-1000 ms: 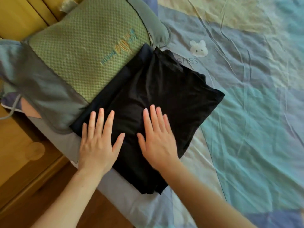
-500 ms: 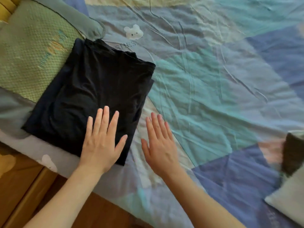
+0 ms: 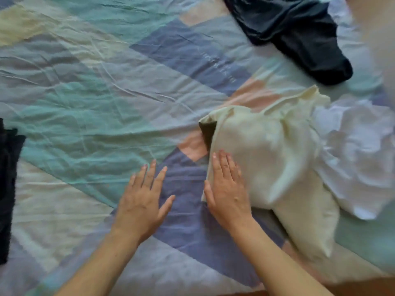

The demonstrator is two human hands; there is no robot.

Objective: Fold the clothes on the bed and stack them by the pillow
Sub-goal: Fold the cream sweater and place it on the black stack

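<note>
While the patchwork bedsheet [image 3: 89, 107] filled nearly the whole head view, its pastel blocks (teal, blue, pink, cream) lay wrinkled w/ a wide bare stretch across the left and centre. No containers showed, so nothing sat inside anything; clothes lay loose on the sheet. Cream garment [image 3: 277, 159] was the biggest piece, bunched at centre-right, w/ a dark lining or 2nd item peeking at its upper-left corner; couldn't tell which. White garment [image 3: 359, 163] lay crumpled just beside it on the right, touching it, running out toward the right edge. Dark garment [image 3: 299, 33] sprawled at top right, well apart from the cream one, cut off by the top edge. Folded black clothes [image 3: 8, 184] showed only as a strip at the left edge, approx mid-height. Pillow wasn't in frame. Right hand [image 3: 226, 186] lay flat, fingers straight and close together, resting on the cream garment's left edge. Left hand [image 3: 143, 199] was spread, fingers apart, palm down over bare sheet near the right hand, gripping nothing. Wood showed at the bottom-right corner past the bed edge.
</note>
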